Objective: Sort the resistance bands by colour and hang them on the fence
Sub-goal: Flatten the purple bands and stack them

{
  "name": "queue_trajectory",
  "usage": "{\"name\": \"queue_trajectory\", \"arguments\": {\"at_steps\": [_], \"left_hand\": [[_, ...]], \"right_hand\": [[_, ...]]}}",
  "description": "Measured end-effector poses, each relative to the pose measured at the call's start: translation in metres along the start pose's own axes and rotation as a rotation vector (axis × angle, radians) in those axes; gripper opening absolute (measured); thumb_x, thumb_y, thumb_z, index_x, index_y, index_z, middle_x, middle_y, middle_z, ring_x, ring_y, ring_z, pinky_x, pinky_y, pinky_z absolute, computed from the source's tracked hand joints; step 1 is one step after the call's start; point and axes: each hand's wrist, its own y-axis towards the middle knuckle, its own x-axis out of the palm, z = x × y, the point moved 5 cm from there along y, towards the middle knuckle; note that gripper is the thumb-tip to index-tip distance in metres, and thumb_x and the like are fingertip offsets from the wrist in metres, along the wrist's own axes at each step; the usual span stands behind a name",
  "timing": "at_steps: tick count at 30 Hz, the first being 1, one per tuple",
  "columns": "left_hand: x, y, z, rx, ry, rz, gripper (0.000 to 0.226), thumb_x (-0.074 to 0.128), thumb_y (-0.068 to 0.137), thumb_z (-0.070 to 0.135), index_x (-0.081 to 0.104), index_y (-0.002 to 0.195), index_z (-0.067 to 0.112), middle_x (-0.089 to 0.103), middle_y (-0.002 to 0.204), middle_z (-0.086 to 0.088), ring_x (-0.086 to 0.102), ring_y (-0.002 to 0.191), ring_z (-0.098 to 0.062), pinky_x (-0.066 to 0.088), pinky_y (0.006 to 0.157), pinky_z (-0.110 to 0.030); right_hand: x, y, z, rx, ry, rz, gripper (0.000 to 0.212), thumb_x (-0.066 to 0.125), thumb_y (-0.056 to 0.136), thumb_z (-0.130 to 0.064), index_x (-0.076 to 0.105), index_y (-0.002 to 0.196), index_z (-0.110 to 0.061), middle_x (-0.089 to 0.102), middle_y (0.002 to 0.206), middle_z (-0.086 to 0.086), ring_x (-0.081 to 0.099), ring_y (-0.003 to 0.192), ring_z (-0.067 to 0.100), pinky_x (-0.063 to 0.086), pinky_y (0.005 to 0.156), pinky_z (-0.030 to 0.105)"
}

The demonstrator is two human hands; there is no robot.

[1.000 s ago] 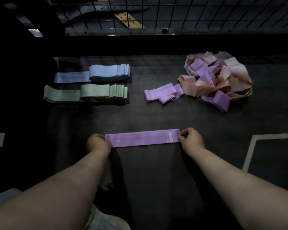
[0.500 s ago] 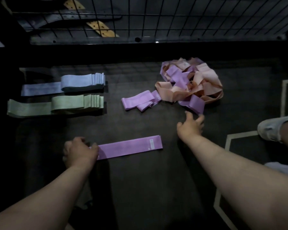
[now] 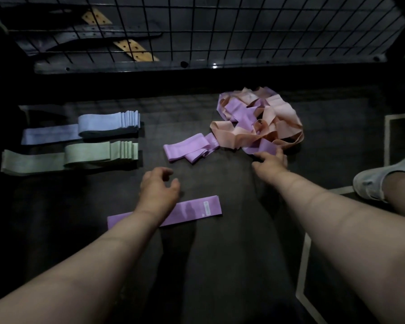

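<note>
Dark floor (image 3: pixel 222 265) runs up to a wire fence (image 3: pixel 220 31). Blue bands (image 3: pixel 108 123) and green bands (image 3: pixel 89 154) lie stacked at left, and one purple band (image 3: pixel 197 209) lies flat under the left wrist. The left hand (image 3: pixel 159 190) hovers loosely curled, holding nothing. The right hand (image 3: pixel 270 163), fingers spread, touches the tangled pink-and-purple pile (image 3: pixel 274 118).

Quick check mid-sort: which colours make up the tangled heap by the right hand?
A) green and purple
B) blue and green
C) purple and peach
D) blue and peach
C: the tangled heap by the right hand shows only purple and peach bands; the blue stack and green stack lie folded, apart from it.
</note>
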Motion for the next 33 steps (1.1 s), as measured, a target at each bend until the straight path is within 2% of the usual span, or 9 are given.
{"name": "queue_trajectory", "arguments": {"at_steps": [3, 6, 10, 15, 20, 23, 25, 30, 33], "left_hand": [[0.007, -0.002, 0.007, 0.008, -0.035, -0.069, 0.025, 0.065, 0.089, 0.021, 0.066, 0.113, 0.016, 0.060, 0.113, -0.010, 0.062, 0.094, -0.024, 0.051, 0.096, -0.041], [0.010, -0.005, 0.015, 0.001, -0.048, -0.114, 0.026, 0.063, 0.090, 0.020, 0.065, 0.115, 0.015, 0.062, 0.114, -0.010, 0.062, 0.096, -0.022, 0.052, 0.096, -0.040], [0.009, -0.008, 0.041, 0.052, -0.064, -0.135, 0.027, 0.062, 0.089, 0.018, 0.067, 0.116, 0.015, 0.064, 0.114, -0.008, 0.064, 0.097, -0.021, 0.053, 0.094, -0.039], [0.000, -0.026, 0.084, 0.132, -0.165, -0.190, 0.030, 0.057, 0.092, 0.009, 0.063, 0.122, 0.009, 0.065, 0.107, -0.002, 0.061, 0.095, -0.012, 0.047, 0.087, -0.022], [-0.016, -0.046, 0.121, 0.164, -0.298, -0.249, 0.028, 0.057, 0.096, 0.012, 0.059, 0.124, 0.014, 0.060, 0.101, 0.005, 0.057, 0.084, -0.001, 0.048, 0.073, -0.015], [-0.025, -0.056, 0.141, 0.191, -0.361, -0.275, 0.028, 0.058, 0.095, 0.013, 0.061, 0.122, 0.015, 0.064, 0.111, -0.002, 0.062, 0.096, -0.012, 0.053, 0.080, -0.024], [-0.033, -0.065, 0.158, 0.213, -0.415, -0.281, 0.026, 0.056, 0.094, 0.006, 0.061, 0.118, 0.015, 0.064, 0.110, -0.002, 0.061, 0.092, -0.012, 0.051, 0.072, -0.021], [-0.070, -0.093, 0.216, 0.369, -0.552, -0.333, 0.069, 0.056, 0.083, -0.017, 0.043, 0.142, 0.016, 0.052, 0.115, 0.014, 0.052, 0.096, 0.006, 0.046, 0.065, -0.003], [-0.105, -0.112, 0.239, 0.427, -0.625, -0.419, 0.074, 0.057, 0.081, -0.020, 0.044, 0.143, 0.016, 0.054, 0.135, 0.002, 0.053, 0.120, -0.011, 0.051, 0.084, -0.014]], "right_hand": [[-0.002, 0.003, -0.002, 0.014, 0.189, 0.068, 0.049, 0.061, 0.092, -0.019, 0.052, 0.141, -0.016, 0.047, 0.147, 0.012, 0.046, 0.132, 0.033, 0.033, 0.114, 0.036], [-0.018, -0.010, -0.002, -0.007, 0.445, 0.305, 0.031, 0.066, 0.090, -0.013, 0.064, 0.120, -0.007, 0.063, 0.124, 0.010, 0.060, 0.113, 0.027, 0.044, 0.098, 0.028], [-0.054, -0.038, -0.019, -0.080, 0.827, 0.458, 0.020, 0.070, 0.083, -0.009, 0.057, 0.096, -0.015, 0.059, 0.093, -0.002, 0.059, 0.081, 0.013, 0.048, 0.067, 0.014], [-0.112, -0.068, -0.055, -0.114, 0.993, 0.452, 0.034, 0.056, 0.080, -0.001, 0.055, 0.113, -0.012, 0.056, 0.091, -0.005, 0.056, 0.077, 0.009, 0.047, 0.060, 0.018], [-0.168, -0.112, -0.091, -0.236, 0.955, 0.419, 0.028, 0.051, 0.084, -0.001, 0.061, 0.106, -0.014, 0.055, 0.082, -0.006, 0.049, 0.071, 0.005, 0.042, 0.056, 0.020], [-0.193, -0.139, -0.109, -0.316, 1.028, 0.323, 0.026, 0.050, 0.077, 0.004, 0.062, 0.091, -0.015, 0.056, 0.079, 0.002, 0.053, 0.070, 0.014, 0.043, 0.058, 0.024], [-0.205, -0.158, -0.120, -0.399, 1.045, 0.196, 0.027, 0.050, 0.069, 0.005, 0.063, 0.084, -0.014, 0.057, 0.076, 0.006, 0.056, 0.068, 0.018, 0.046, 0.056, 0.026], [-0.231, -0.223, -0.148, -0.643, 0.946, -0.120, 0.035, 0.045, 0.078, 0.016, 0.061, 0.101, -0.006, 0.055, 0.089, 0.012, 0.056, 0.080, 0.022, 0.048, 0.069, 0.034], [-0.242, -0.266, -0.161, -0.742, 0.932, -0.270, 0.046, 0.036, 0.077, 0.022, 0.060, 0.106, -0.003, 0.058, 0.089, 0.010, 0.057, 0.080, 0.020, 0.049, 0.068, 0.029]]}}
